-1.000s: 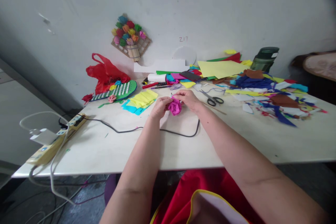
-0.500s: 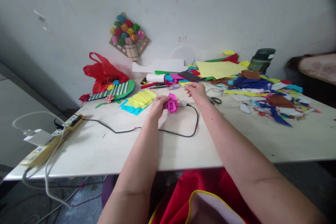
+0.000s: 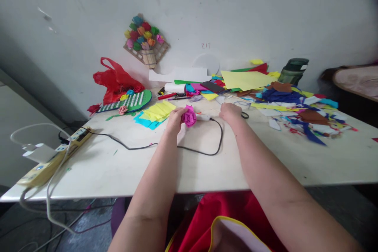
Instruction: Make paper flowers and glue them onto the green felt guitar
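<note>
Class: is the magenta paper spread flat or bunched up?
Bunched up: the left hand holds the magenta paper, its ruffled folds showing.

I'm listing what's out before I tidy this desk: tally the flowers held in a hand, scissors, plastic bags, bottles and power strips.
Held flowers: 1, the magenta flower in the left hand
Scissors: 1, mostly hidden by the right hand
Plastic bags: 1, the red bag
Bottles: 1, the green bottle
Power strips: 1, the yellowish strip
Total: 5

A white table [image 3: 206, 175] stands against a pale grey wall [image 3: 236, 12].
</note>
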A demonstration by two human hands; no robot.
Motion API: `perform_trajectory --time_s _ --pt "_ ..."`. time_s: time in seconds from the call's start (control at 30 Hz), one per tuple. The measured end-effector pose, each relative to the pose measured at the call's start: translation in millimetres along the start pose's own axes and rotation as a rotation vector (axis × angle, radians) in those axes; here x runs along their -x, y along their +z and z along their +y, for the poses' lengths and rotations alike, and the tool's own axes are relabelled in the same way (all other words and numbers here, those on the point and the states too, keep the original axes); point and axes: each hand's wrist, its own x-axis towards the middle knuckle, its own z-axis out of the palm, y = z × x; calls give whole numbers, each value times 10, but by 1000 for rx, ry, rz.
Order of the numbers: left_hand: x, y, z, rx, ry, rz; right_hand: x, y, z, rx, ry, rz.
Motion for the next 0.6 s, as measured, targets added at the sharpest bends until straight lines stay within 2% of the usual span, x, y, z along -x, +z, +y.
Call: perform_trajectory --time_s 0.3,0.6 --pt "-15 -11 -22 1 5 22 2 77 22 -10 -7 -5" --pt "-20 -12 -36 -12 21 23 47 17 14 28 -6 -6"
